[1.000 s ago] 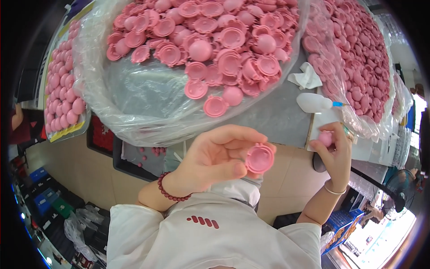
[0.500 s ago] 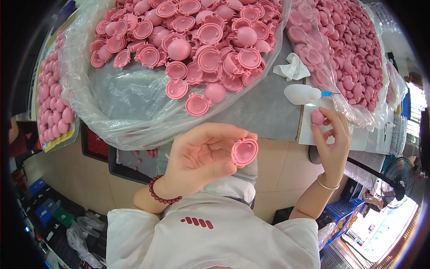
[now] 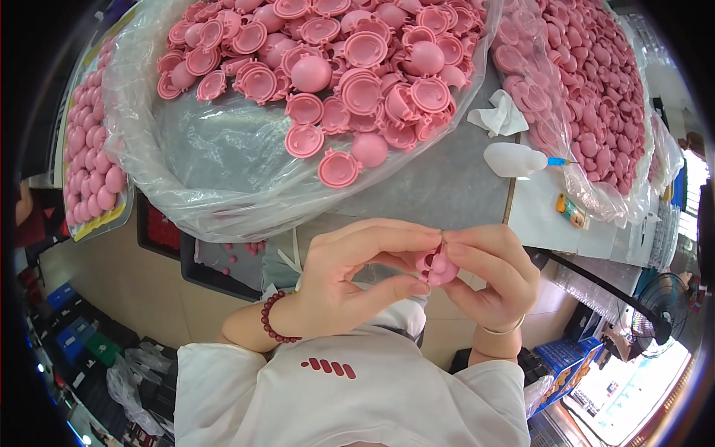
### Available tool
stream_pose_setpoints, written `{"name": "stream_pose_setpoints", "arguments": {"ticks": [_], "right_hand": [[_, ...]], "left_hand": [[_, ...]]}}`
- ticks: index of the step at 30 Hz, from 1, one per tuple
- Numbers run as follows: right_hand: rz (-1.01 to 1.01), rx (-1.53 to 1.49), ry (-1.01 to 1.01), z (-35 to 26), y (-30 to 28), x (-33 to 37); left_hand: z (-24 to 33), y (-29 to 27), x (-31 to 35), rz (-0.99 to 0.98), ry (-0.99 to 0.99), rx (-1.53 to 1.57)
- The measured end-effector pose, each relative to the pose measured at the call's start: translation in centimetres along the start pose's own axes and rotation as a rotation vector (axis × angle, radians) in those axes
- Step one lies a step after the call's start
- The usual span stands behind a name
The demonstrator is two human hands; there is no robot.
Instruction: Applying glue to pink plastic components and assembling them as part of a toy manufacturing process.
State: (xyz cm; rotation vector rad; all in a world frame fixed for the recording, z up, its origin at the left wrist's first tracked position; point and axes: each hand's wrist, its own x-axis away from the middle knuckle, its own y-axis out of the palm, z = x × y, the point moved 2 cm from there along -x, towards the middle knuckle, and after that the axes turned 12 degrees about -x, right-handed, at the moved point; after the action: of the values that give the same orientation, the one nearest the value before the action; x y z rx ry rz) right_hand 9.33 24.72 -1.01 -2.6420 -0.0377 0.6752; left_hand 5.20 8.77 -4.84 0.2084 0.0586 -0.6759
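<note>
1. Pink rounded part (image 3: 439, 270), held between the 2 hands in front of the body, near the table edge; its finer structure is partly hidden by the fingers.
2. Left hand (image 3: 354, 279), gripping the part's left side between thumb and fingers; a dark red beaded bracelet (image 3: 269, 320) encircles the wrist.
3. Right hand (image 3: 493, 270), closed on the part's right side with thumb and fingertips; the fingertips of both hands nearly meet above it.
4. Grey table (image 3: 465, 186), bearing an open clear plastic bag (image 3: 223, 205) with pink cups (image 3: 366, 49) and balls.
5. White bottle (image 3: 514, 160) with a blue needle tip, lying just below a crumpled white tissue (image 3: 499, 115).
6. Tray (image 3: 99, 223) of pink balls, far left.
</note>
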Motion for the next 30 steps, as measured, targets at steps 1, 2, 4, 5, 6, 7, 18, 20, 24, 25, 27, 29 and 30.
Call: {"name": "stream_pose_setpoints", "arguments": {"ticks": [1, 2, 4, 5, 6, 7, 18, 20, 24, 25, 27, 29, 30], "right_hand": [[-0.002, -0.002, 0.002, 0.1, 0.1, 0.1], [0.006, 0.019, -0.018, 0.1, 0.2, 0.1], [0.01, 0.037, -0.038, 0.0, 0.1, 0.3], [0.004, 0.115, -0.018, -0.3, -0.1, 0.6], [-0.001, 0.193, 0.001, -0.4, -0.2, 0.8], [-0.002, 0.192, 0.001, -0.4, 0.1, 1.0], [0.246, -0.002, -0.095, 0.2, -0.4, 2.8], [0.476, -0.031, -0.092, 1.2, -1.5, 2.8], [0.634, 0.003, -0.008, 2.8, -3.0, 0.2], [0.611, 0.017, 0.044, 3.1, -3.1, -0.5], [0.586, 0.03, 0.093, 3.8, -3.3, -1.2], [0.451, 0.198, 0.358, 4.7, -3.4, -1.5], [0.451, 0.207, 0.495, 5.0, -3.4, -1.1]], "left_hand": [[0.0, 0.0, 0.0, -0.012, 0.004, -0.022], [0.0, 0.0, -0.1, -0.025, 0.008, -0.043], [0.1, -0.1, -0.1, -0.026, -0.005, -0.053], [0.1, -0.1, -0.2, -0.03, -0.017, -0.063], [0.0, -0.1, -0.3, -0.029, -0.017, -0.063], [0.1, -0.1, -0.4, -0.035, 0.038, -0.103], [-0.4, -0.3, -0.1, 0.069, 0.192, -0.194], [-0.1, -0.3, -0.2, 0.053, 0.176, -0.158], [-0.3, -0.3, -0.2, 0.041, 0.187, -0.144], [-0.3, -0.4, -0.2, 0.039, 0.184, -0.157], [-0.4, -0.5, -0.1, 0.038, 0.182, -0.172], [-0.7, -0.5, -0.3, 0.064, 0.188, -0.058], [-0.7, -0.4, -0.4, 0.066, 0.189, -0.061]]}}
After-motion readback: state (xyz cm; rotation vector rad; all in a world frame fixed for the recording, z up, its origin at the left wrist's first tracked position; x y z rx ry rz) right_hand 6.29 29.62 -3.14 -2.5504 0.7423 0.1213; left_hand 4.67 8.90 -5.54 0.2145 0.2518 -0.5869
